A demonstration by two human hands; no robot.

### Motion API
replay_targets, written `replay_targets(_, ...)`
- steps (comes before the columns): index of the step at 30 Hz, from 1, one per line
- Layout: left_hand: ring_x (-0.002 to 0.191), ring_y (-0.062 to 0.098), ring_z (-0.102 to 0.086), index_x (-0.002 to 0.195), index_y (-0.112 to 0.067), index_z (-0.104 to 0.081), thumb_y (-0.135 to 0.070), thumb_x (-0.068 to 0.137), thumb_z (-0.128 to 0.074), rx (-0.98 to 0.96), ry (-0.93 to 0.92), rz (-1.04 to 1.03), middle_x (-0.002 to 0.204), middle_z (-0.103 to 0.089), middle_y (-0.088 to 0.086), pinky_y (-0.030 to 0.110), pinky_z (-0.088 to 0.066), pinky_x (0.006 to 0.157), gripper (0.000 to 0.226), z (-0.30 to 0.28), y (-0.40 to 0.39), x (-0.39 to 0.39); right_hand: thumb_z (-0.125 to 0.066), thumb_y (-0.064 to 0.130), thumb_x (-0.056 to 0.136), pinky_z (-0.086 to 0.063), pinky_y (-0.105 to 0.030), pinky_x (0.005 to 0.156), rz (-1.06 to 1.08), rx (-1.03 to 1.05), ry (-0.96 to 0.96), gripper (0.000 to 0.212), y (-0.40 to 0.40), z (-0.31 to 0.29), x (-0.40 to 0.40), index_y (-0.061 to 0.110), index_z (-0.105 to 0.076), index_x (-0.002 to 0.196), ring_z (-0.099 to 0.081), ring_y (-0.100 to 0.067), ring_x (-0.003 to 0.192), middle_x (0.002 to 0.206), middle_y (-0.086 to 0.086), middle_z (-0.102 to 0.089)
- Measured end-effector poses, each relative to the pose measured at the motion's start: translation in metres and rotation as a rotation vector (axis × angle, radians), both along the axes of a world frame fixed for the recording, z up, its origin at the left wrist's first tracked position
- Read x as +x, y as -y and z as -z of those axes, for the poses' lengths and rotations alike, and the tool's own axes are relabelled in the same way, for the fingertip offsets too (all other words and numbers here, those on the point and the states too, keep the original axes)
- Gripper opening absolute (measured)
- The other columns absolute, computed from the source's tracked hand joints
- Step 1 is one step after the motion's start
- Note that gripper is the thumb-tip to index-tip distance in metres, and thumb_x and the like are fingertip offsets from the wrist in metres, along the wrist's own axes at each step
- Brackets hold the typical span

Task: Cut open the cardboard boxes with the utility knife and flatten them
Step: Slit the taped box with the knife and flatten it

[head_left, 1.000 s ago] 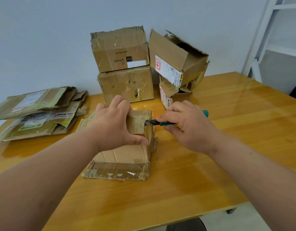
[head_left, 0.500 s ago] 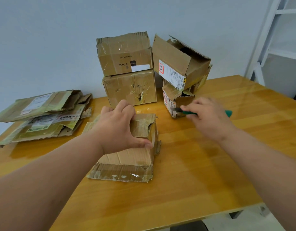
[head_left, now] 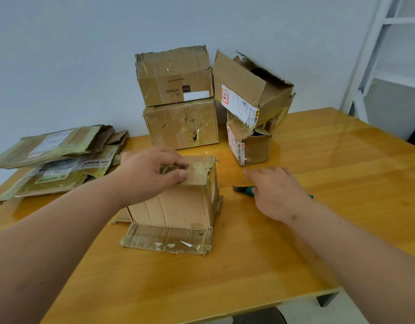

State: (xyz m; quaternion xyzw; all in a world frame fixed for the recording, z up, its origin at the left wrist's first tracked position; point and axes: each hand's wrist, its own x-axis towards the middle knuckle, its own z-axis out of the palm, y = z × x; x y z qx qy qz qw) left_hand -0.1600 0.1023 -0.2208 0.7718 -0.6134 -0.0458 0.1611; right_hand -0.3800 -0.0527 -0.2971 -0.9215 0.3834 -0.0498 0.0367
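A small worn cardboard box (head_left: 176, 206) stands mid-table with a bottom flap splayed toward me. My left hand (head_left: 150, 174) grips its top flap, thumb under the flap's near edge and fingers on top. The green-handled utility knife (head_left: 245, 190) lies flat on the table just right of the box, blade tip pointing left. My right hand (head_left: 275, 190) hovers over the knife's handle with fingers straight and relaxed, holding nothing; the handle's middle is hidden beneath it.
Two boxes (head_left: 178, 99) are stacked at the back against the wall, with a tilted open box (head_left: 248, 90) resting on a small labelled box (head_left: 246, 146) beside them. Flattened cardboard (head_left: 54, 160) is piled at the left. The wooden table (head_left: 342, 160) ends near me; white shelving (head_left: 389, 54) stands right.
My right hand pulled the knife away from the box, laid it on the table and let go. My left hand shifted its grip onto the top flap.
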Motion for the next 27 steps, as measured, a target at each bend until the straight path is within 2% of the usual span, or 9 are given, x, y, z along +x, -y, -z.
replay_targets(3,0.117,0.009,-0.044,0.120,-0.049,-0.058,-0.066,0.083,-0.046,0.069,0.018,-0.017,0.125,-0.048,-0.021,0.052,-0.034,0.105,0.042,0.001,-0.005,0.004,-0.049,0.025,0.100,-0.034,-0.036,0.109,-0.132,0.040,0.477,0.046,-0.018,-0.025,0.015,0.021,-0.046,0.145,-0.044,-0.024,0.133,0.144,-0.001,-0.052)
replay_targets(5,0.111,0.007,-0.047,0.124,-0.046,-0.057,-0.078,0.072,-0.036,0.072,0.039,-0.015,0.125,-0.047,-0.021,0.047,-0.039,0.103,0.064,0.003,-0.008,-0.001,-0.049,0.026,0.100,-0.031,-0.027,0.105,-0.228,0.075,0.614,0.043,-0.033,-0.042,0.033,0.018,-0.051,0.142,-0.044,-0.019,0.132,0.142,-0.001,-0.054)
replay_targets(7,0.104,0.005,-0.050,0.124,-0.041,-0.057,-0.084,0.064,-0.029,0.024,0.067,-0.021,0.124,-0.051,-0.021,0.037,-0.045,0.096,0.079,0.005,-0.011,-0.005,-0.049,0.031,0.101,-0.032,-0.029,0.108,-0.258,0.172,0.533,0.043,-0.043,-0.056,0.050,0.019,-0.050,0.142,-0.043,-0.018,0.134,0.144,-0.001,-0.052)
replay_targets(11,0.093,0.004,-0.047,0.122,-0.037,-0.047,-0.084,0.062,-0.040,0.005,0.201,-0.024,0.112,-0.049,-0.020,0.030,-0.043,0.090,0.076,0.012,-0.018,-0.009,-0.043,0.047,0.101,-0.044,-0.044,0.102,-0.220,0.233,0.124,0.048,-0.048,-0.073,0.069,0.013,-0.061,0.130,-0.052,-0.028,0.124,0.135,-0.008,-0.059)
replay_targets(17,0.067,0.011,-0.042,0.094,-0.026,-0.041,-0.061,0.070,-0.068,-0.282,0.511,0.034,0.084,-0.047,-0.012,0.031,-0.036,0.065,0.050,0.014,-0.026,-0.016,-0.040,0.040,0.098,-0.046,-0.036,0.076,-0.100,0.445,0.248,0.046,-0.041,-0.082,0.072,0.004,-0.069,0.102,-0.059,-0.026,0.088,0.090,-0.009,-0.063)
replay_targets(20,0.054,0.012,-0.042,0.085,-0.024,-0.042,-0.048,0.080,-0.070,-0.319,0.569,0.066,0.068,-0.047,-0.013,0.028,-0.032,0.053,0.037,0.010,-0.036,-0.021,-0.054,0.040,0.092,-0.052,-0.038,0.084,-0.077,0.390,0.174,0.039,-0.042,-0.079,0.077,0.009,-0.070,0.108,-0.063,-0.025,0.094,0.101,-0.009,-0.069)
replay_targets(22,0.057,0.007,-0.047,0.085,-0.031,-0.045,-0.073,0.080,-0.045,-0.182,0.472,0.012,0.069,-0.049,-0.016,0.027,-0.037,0.051,0.043,0.007,-0.044,-0.019,-0.064,0.048,0.085,-0.055,-0.037,0.074,-0.065,0.325,0.157,0.038,-0.046,-0.076,0.082,0.012,-0.071,0.098,-0.065,-0.023,0.085,0.092,-0.007,-0.070)
replay_targets(24,0.058,0.009,-0.055,0.080,-0.030,-0.059,-0.086,0.070,-0.027,-0.110,0.138,-0.066,0.069,-0.060,-0.009,0.032,-0.051,0.052,0.066,0.001,-0.051,-0.017,-0.067,0.058,0.079,-0.045,-0.032,0.054,-0.043,0.232,0.182,0.043,-0.051,-0.073,0.085,0.015,-0.065,0.079,-0.060,-0.019,0.069,0.074,-0.002,-0.063)
replay_targets(27,0.066,0.013,-0.061,0.075,-0.021,-0.068,-0.070,0.083,-0.035,-0.110,0.001,-0.204,0.078,-0.069,-0.001,0.036,-0.056,0.063,0.059,-0.006,-0.049,-0.006,-0.068,0.066,0.075,-0.040,-0.030,0.053,-0.021,0.046,0.168,0.049,-0.058,-0.068,0.089,0.020,-0.053,0.086,-0.055,-0.017,0.072,0.074,0.004,-0.052)
